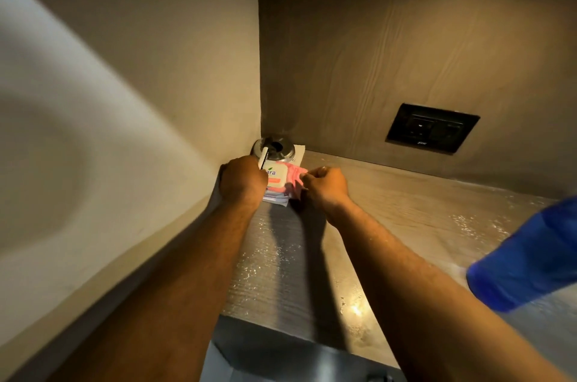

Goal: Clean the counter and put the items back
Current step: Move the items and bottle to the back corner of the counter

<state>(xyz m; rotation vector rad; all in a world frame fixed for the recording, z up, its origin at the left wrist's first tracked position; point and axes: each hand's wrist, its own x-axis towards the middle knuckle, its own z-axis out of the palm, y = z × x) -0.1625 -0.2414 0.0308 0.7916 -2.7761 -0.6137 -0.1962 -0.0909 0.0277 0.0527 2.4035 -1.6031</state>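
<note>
The tabletop (406, 219) is glistening wet and running back into a corner between two walls, and the items are sitting right in that corner, straight ahead of both hands. A round metal holder (276, 149) is standing deepest in, with a small stack of packets (282, 185) lying just in front of it, touching both hands. The left hand (242, 180) is closing around a thin white pen (264, 158) that is leaning up toward the holder's opening, so that hand is the nearer. The right hand (324, 186) is pinching the pink edge of the packets.
</note>
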